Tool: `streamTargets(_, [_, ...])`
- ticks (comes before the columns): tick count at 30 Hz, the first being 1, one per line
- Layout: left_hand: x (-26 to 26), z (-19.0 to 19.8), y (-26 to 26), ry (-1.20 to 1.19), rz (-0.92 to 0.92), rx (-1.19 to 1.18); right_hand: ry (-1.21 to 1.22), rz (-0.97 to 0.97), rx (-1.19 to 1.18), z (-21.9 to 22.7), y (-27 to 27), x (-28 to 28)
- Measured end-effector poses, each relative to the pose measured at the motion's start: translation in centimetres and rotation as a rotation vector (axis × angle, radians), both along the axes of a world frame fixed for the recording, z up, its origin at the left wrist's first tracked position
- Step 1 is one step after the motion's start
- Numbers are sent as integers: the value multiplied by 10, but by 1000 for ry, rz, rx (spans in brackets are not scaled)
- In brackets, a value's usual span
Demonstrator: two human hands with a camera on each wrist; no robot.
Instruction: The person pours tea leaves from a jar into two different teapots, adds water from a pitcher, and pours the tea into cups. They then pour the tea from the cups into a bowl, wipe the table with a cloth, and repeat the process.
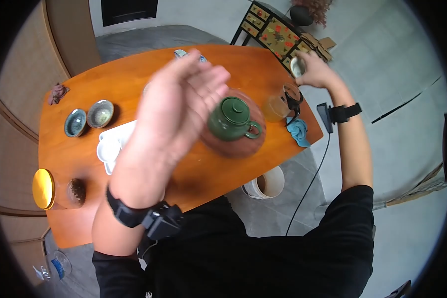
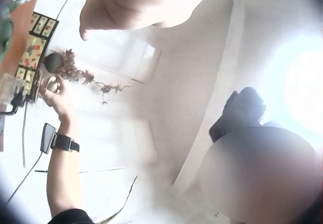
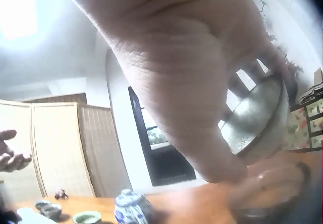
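Observation:
My right hand (image 1: 316, 70) grips a small tea cup (image 1: 298, 67) beyond the right end of the table, tilted so that its pale inside shows. In the right wrist view, thumb and fingers curl round the cup (image 3: 255, 115), above a blurred glass pitcher. My left hand (image 1: 176, 107) is raised over the middle of the table, palm turned up, fingers loosely extended, holding nothing. Beside it in the head view stands a green lidded teapot (image 1: 235, 111) on a round brown board (image 1: 223, 146). The glass pitcher (image 1: 278, 107) with a black handle stands between teapot and right hand.
A blue cloth (image 1: 298, 131) lies at the table's right edge. Left are two bowls (image 1: 75, 123), a white tray (image 1: 126, 130), a yellow-lidded jar (image 1: 43, 188) and a clay figurine (image 1: 58, 93). A blue-and-white teapot (image 3: 132, 206) stands farther back. A white bucket (image 1: 272, 183) is below.

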State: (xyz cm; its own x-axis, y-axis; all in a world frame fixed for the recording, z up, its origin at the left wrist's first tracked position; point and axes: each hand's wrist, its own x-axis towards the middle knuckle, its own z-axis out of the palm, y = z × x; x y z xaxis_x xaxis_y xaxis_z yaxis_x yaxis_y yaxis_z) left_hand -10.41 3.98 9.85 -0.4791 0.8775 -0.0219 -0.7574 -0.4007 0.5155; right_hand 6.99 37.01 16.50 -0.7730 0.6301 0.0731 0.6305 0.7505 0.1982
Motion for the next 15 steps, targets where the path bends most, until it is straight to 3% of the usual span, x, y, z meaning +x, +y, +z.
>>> streamTargets(3, [-33,21,-35,41,77,81,144,265,2,32,-14,-28])
streamTargets(7, [-64,24,-80,99,205,135,275,642,-87,57,-71,-91])
streamTargets(8, [-67,21,-89,95,240,117,327,748,-128,53,-85,-112])
streamTargets(11, [-78,1,-110,75,314,68,101,877,-317,44,-149,-170])
streamTargets(15, [-84,-32,-131,-57,397,-18,72,998,-314,-29,-194,-232])
